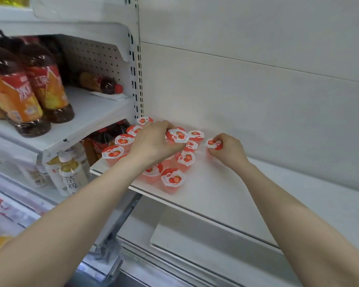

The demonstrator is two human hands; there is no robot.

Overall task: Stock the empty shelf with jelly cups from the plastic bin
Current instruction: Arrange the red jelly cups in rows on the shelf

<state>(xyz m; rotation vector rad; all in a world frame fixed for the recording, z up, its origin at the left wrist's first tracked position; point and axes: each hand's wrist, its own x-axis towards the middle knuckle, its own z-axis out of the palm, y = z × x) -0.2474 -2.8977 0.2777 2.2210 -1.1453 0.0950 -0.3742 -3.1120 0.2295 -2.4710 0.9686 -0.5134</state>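
White shelf (226,183) | left hand (153,141) grips a cup (177,136) above the cluster (186,158), right hand (228,151) pinches a second cup (214,144) beside it | I fear nudged cups (packed tight) toppling.

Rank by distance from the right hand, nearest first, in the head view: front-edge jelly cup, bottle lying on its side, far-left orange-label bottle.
1. Front-edge jelly cup, on the same shelf, left of the right hand.
2. Bottle lying on its side, at the back of the upper left shelf.
3. Orange-label bottle, upright at far left.
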